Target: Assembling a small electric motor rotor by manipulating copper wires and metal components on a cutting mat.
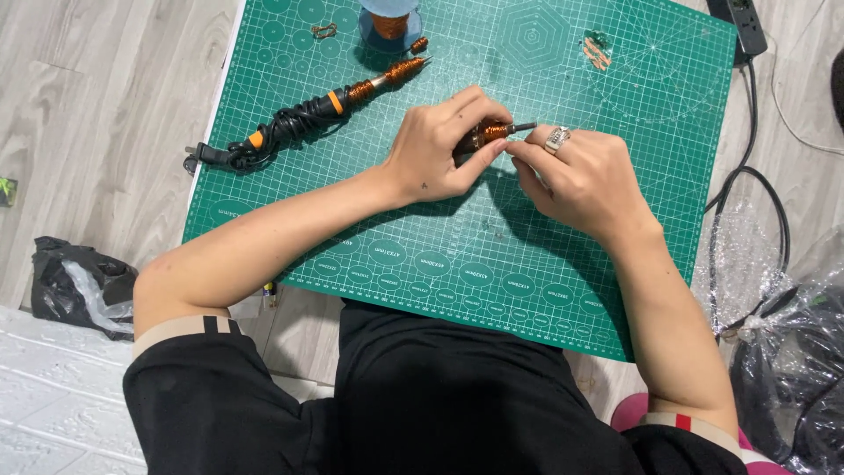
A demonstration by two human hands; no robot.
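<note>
matt green rubbery cutting mat (615, 176), glossy copper wire coil (486, 134), grey wood-grain floor (97, 97)

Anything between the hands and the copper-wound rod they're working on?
Nothing visible. The left hand already grips the rod around its copper winding, and the right hand pinches its bare tip. The soldering iron and wire spool lie apart, further up the mat.

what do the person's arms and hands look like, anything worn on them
Both forearms are bare. The upper arms are covered by short black sleeves with a beige cuff band, marked black on the left and red on the right. The right hand wears a chunky silver ring. The left hand has no ring, only a tiny dark mark.
</note>
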